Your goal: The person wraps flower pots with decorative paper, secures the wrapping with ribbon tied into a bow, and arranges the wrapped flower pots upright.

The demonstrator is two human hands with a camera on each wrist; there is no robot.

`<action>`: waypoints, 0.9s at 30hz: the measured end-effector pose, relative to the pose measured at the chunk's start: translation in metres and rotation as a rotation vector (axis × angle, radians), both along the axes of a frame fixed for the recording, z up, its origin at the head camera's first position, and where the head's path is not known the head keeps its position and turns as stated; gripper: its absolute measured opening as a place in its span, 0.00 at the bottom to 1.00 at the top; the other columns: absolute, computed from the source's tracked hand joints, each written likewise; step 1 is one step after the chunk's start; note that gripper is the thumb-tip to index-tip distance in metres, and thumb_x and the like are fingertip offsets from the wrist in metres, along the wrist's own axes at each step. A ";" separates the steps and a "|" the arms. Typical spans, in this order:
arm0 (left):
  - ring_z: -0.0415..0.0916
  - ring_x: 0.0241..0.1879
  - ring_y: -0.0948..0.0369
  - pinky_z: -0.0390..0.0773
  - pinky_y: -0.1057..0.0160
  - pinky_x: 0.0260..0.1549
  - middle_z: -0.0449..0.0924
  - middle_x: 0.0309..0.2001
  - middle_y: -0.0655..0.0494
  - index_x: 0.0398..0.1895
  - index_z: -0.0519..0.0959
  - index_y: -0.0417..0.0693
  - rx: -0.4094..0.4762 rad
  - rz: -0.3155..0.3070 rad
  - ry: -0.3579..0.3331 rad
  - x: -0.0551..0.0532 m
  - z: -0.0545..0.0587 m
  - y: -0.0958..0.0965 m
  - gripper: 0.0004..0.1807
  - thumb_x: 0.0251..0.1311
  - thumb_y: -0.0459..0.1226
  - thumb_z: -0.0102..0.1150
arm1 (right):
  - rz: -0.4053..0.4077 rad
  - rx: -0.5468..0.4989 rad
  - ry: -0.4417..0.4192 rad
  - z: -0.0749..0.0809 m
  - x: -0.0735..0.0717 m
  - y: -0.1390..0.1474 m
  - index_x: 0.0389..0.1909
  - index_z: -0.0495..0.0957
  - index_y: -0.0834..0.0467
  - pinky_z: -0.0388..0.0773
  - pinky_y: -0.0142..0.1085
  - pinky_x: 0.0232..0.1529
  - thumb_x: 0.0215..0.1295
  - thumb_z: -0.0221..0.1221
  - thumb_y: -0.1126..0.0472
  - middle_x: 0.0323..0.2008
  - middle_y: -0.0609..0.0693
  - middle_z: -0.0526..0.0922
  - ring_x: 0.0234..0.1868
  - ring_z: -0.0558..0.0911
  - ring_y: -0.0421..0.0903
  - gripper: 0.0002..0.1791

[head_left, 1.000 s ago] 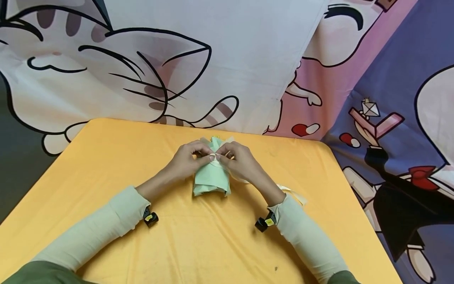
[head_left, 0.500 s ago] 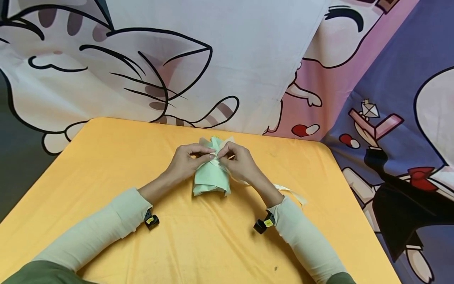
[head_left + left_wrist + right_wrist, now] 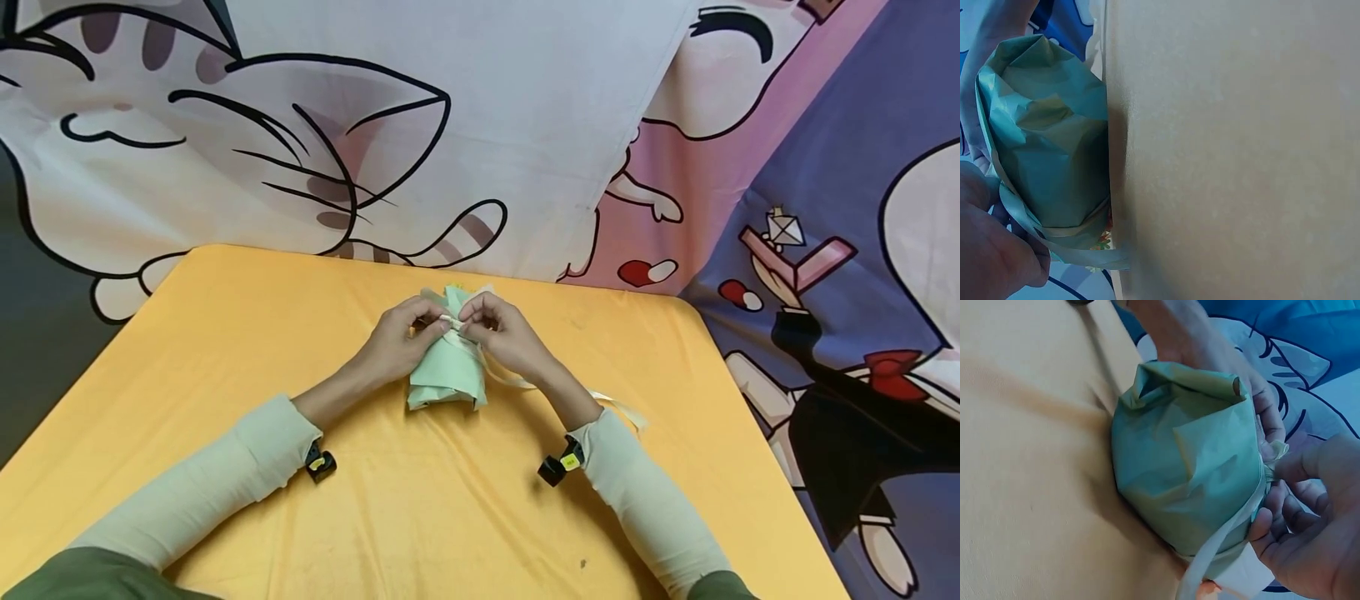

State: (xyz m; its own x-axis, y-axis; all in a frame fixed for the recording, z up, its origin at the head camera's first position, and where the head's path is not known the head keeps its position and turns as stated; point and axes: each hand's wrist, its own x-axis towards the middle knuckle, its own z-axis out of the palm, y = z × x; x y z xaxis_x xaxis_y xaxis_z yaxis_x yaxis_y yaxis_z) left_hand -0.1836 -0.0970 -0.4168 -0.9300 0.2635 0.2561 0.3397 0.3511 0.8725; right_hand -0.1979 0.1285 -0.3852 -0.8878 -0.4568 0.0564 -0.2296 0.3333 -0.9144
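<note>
A small bundle wrapped in light green paper [image 3: 447, 371] lies on the yellow cloth, its folded end towards me. Yellow shows at its far end, and small coloured flower-like bits [image 3: 1104, 240] peek out in the left wrist view. A cream ribbon [image 3: 1213, 547] goes round its narrow waist, knotted or looped on top. My left hand [image 3: 401, 337] pinches the ribbon at the waist between thumb and fingertips. From the other side my right hand [image 3: 510, 337] pinches the ribbon beside the left fingertips. In the right wrist view a small ribbon loop [image 3: 1280, 450] sticks up between the hands.
The ribbon's loose tail [image 3: 618, 406] trails to the right, passing beneath my right forearm. Yellow cloth [image 3: 420, 517] covers the table. Cartoon-printed curtains [image 3: 525, 150] hang behind its far edge and along the right. Each wrist carries a small black camera [image 3: 321, 465].
Both hands stay at the bundle's waist with small finger movements. A short piece of ribbon now shows more clearly between the fingertips, and the right fingers have shifted slightly up.
</note>
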 end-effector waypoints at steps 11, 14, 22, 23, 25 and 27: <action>0.78 0.49 0.56 0.76 0.60 0.50 0.87 0.53 0.49 0.54 0.87 0.45 -0.018 0.008 0.015 0.002 0.000 0.002 0.06 0.84 0.35 0.63 | -0.048 0.240 0.109 0.010 0.004 -0.004 0.51 0.87 0.57 0.79 0.35 0.40 0.82 0.63 0.58 0.38 0.50 0.89 0.37 0.82 0.44 0.08; 0.80 0.50 0.54 0.79 0.60 0.51 0.88 0.52 0.48 0.55 0.88 0.43 -0.040 0.022 0.037 0.003 -0.001 0.004 0.08 0.83 0.36 0.64 | -0.084 0.273 0.126 0.011 0.006 -0.005 0.48 0.88 0.55 0.77 0.35 0.37 0.84 0.62 0.58 0.35 0.49 0.88 0.34 0.80 0.43 0.08; 0.82 0.53 0.52 0.81 0.56 0.52 0.89 0.57 0.46 0.58 0.90 0.42 -0.072 0.058 0.031 0.005 0.001 0.004 0.11 0.81 0.36 0.67 | -0.061 0.209 0.195 0.000 0.008 -0.006 0.53 0.83 0.56 0.82 0.36 0.43 0.89 0.59 0.57 0.45 0.52 0.88 0.41 0.85 0.46 0.07; 0.82 0.54 0.52 0.80 0.56 0.52 0.89 0.57 0.46 0.57 0.90 0.42 -0.071 0.054 0.031 0.005 0.001 0.004 0.10 0.82 0.36 0.67 | -0.054 0.199 0.204 -0.001 0.008 -0.006 0.54 0.82 0.56 0.83 0.37 0.45 0.89 0.59 0.57 0.47 0.52 0.88 0.43 0.86 0.47 0.07; 0.81 0.54 0.52 0.80 0.56 0.53 0.88 0.56 0.46 0.56 0.90 0.43 -0.064 0.040 0.027 0.005 0.001 0.003 0.10 0.82 0.36 0.66 | -0.046 0.188 0.210 -0.002 0.009 -0.005 0.55 0.80 0.57 0.83 0.38 0.47 0.89 0.59 0.57 0.48 0.53 0.87 0.44 0.86 0.48 0.08; 0.81 0.53 0.52 0.80 0.56 0.53 0.87 0.55 0.46 0.55 0.89 0.43 -0.053 0.033 0.021 0.005 0.000 0.002 0.09 0.83 0.36 0.65 | -0.038 0.185 0.200 -0.001 0.010 -0.004 0.56 0.78 0.58 0.83 0.39 0.49 0.87 0.62 0.56 0.48 0.54 0.85 0.45 0.85 0.49 0.09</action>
State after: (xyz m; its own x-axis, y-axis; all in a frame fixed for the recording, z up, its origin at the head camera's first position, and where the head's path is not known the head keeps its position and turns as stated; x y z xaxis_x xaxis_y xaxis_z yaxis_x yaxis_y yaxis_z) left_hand -0.1786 -0.0947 -0.4164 -0.9329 0.2467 0.2625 0.3457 0.4080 0.8450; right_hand -0.1876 0.1245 -0.3864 -0.8841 -0.4420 0.1516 -0.3839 0.5020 -0.7750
